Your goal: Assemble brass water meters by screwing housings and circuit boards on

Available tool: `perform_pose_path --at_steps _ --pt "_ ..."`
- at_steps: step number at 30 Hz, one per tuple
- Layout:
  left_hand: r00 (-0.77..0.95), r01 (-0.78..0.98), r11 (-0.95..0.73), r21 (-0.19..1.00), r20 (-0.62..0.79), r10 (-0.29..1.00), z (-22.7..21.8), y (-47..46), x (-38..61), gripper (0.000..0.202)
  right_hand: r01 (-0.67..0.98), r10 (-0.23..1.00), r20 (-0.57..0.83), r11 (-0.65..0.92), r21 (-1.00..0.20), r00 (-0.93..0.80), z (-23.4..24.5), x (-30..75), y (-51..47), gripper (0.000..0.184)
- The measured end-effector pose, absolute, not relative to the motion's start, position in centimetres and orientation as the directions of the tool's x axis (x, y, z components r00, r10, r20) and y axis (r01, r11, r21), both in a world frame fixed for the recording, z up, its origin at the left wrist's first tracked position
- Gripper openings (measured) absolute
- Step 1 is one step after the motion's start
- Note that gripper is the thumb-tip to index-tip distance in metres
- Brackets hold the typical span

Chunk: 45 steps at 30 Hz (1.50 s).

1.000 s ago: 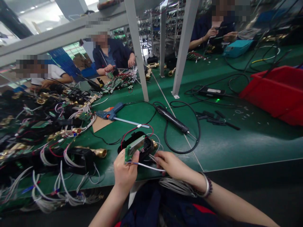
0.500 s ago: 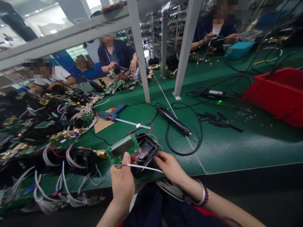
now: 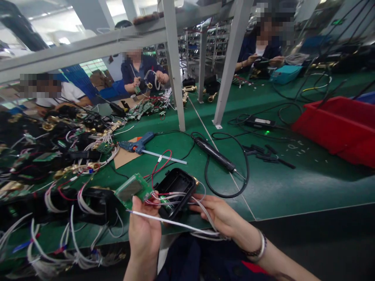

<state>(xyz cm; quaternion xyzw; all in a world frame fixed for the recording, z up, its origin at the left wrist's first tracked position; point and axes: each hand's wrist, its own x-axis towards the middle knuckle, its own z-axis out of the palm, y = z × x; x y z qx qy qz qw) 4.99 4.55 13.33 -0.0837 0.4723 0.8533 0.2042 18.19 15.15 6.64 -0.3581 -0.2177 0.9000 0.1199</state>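
My left hand (image 3: pixel 145 222) is closed on a green circuit board (image 3: pixel 133 190) with a grey display, thumb on its lower edge. Red and white wires run from the board into a black plastic housing (image 3: pixel 178 185), whose open side faces me. Inside the housing, near its lower left, a green cylindrical part (image 3: pixel 165 205) shows. My right hand (image 3: pixel 215 212) grips the housing at its right side, fingers partly hidden behind it. A white cable (image 3: pixel 175 223) with a bluish end crosses below the housing, and grey cable passes by my right hand.
Beyond the housing lie a blue glue gun (image 3: pixel 137 144) on cardboard and a black electric screwdriver (image 3: pixel 215 153) with a looped cord. Wired black housings (image 3: pixel 96 199) crowd the left. A red bin (image 3: pixel 336 125) stands right. Metal posts (image 3: pixel 174 66) rise ahead; several people work across the bench.
The circuit board has moved left and down, away from the housing, exposing its inside and the wires. My right hand has shifted slightly right, its fingers more spread along the housing's side.
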Motion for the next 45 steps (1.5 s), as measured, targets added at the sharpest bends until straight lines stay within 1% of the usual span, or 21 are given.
perform_pose_path --at_steps 3,7,10,13,15,18,21,24,26,31,33,34,35,37,39,40,41,42,43,44,45 --pt "-0.891 -0.452 -0.488 0.747 -0.354 0.284 13.3 4.3 4.8 0.029 0.023 0.284 -0.572 -0.883 -0.469 -0.77 6.8 16.3 15.6 0.02" --pt "-0.882 -0.471 -0.538 0.699 -0.353 0.313 13.2 3.7 4.1 0.03 0.073 0.248 -0.529 -0.855 -0.514 -0.811 6.8 15.4 16.0 0.022" --pt "-0.874 -0.484 -0.577 0.657 -0.399 0.279 13.3 3.5 3.5 0.036 0.085 0.256 -0.504 -0.825 -0.558 -0.825 6.8 15.5 15.5 0.027" --pt "-0.849 -0.511 -0.605 0.61 -0.466 0.248 13.4 3.5 2.7 0.045 0.021 0.32 -0.432 -0.783 -0.621 -0.843 6.7 15.4 14.3 0.039" --pt "-0.829 -0.536 -0.614 0.58 -0.501 0.25 13.3 3.5 2.2 0.049 -0.068 0.435 -0.36 -0.71 -0.7 -0.825 6.4 15.2 13.3 0.043" --pt "-0.814 -0.556 -0.622 0.552 -0.513 0.272 12.8 3.2 1.5 0.046 -0.155 0.631 -0.263 -0.528 -0.835 -0.73 5.6 15.0 12.3 0.042" --pt "-0.792 -0.59 -0.637 0.497 -0.511 0.335 12.0 2.8 1.2 0.046 -0.217 0.728 -0.206 -0.441 -0.871 -0.654 5.2 14.9 12.2 0.046" --pt "-0.768 -0.619 -0.637 0.46 -0.525 0.367 11.6 2.6 1.2 0.046 -0.304 0.774 -0.14 -0.4 -0.865 -0.618 5.3 15.0 12.8 0.061" --pt "-0.762 -0.626 -0.631 0.459 -0.533 0.368 11.6 2.7 1.5 0.044 -0.311 0.774 -0.114 -0.379 -0.872 -0.623 5.5 15.2 13.4 0.072" --pt "-0.752 -0.644 -0.607 0.465 -0.531 0.391 12.2 3.4 2.6 0.041 -0.242 0.759 -0.116 -0.342 -0.908 -0.64 5.4 15.7 14.6 0.095" --pt "-0.743 -0.656 -0.587 0.474 -0.541 0.394 12.4 3.6 3.0 0.042 -0.167 0.741 -0.12 -0.302 -0.938 -0.661 5.3 15.9 15.1 0.103" --pt "-0.742 -0.658 -0.577 0.484 -0.546 0.388 12.5 3.7 3.1 0.042 -0.114 0.737 -0.118 -0.256 -0.96 -0.665 5.3 16.0 15.3 0.102" --pt "-0.746 -0.654 -0.568 0.499 -0.55 0.376 12.5 3.8 3.1 0.042 -0.056 0.748 -0.096 -0.175 -0.983 -0.656 5.4 16.2 15.6 0.1" --pt "-0.755 -0.645 -0.555 0.526 -0.553 0.353 12.5 3.9 3.2 0.043 0.06 0.799 0.019 0.069 -0.996 -0.601 5.9 16.5 16.1 0.088" --pt "-0.756 -0.646 -0.537 0.543 -0.553 0.35 12.3 4.1 3.3 0.044 0.122 0.819 0.199 0.31 -0.943 -0.539 6.8 16.9 16.5 0.07" --pt "-0.755 -0.648 -0.529 0.548 -0.553 0.352 12.3 4.2 3.3 0.044 0.113 0.801 0.274 0.387 -0.915 -0.532 7.3 17.2 16.5 0.058" --pt "-0.755 -0.65 -0.524 0.551 -0.552 0.355 12.2 4.3 3.3 0.044 0.072 0.771 0.311 0.417 -0.906 -0.556 7.7 17.5 16.5 0.044" --pt "-0.756 -0.648 -0.525 0.552 -0.55 0.355 12.1 4.4 3.3 0.044 0.005 0.738 0.312 0.393 -0.919 -0.599 8.1 17.8 16.3 0.03" --pt "-0.757 -0.646 -0.528 0.551 -0.55 0.352 12.1 4.4 3.2 0.044 -0.076 0.714 0.284 0.309 -0.948 -0.64 8.3 18.1 16.0 0.018" --pt "-0.76 -0.642 -0.536 0.549 -0.548 0.349 12.0 4.5 3.2 0.044 -0.152 0.711 0.222 0.161 -0.975 -0.667 8.3 18.4 15.6 0.015" --pt "-0.763 -0.638 -0.544 0.545 -0.545 0.349 12.0 4.5 3.2 0.044 -0.212 0.726 0.121 -0.035 -0.977 -0.676 8.1 18.6 15.2 0.025"
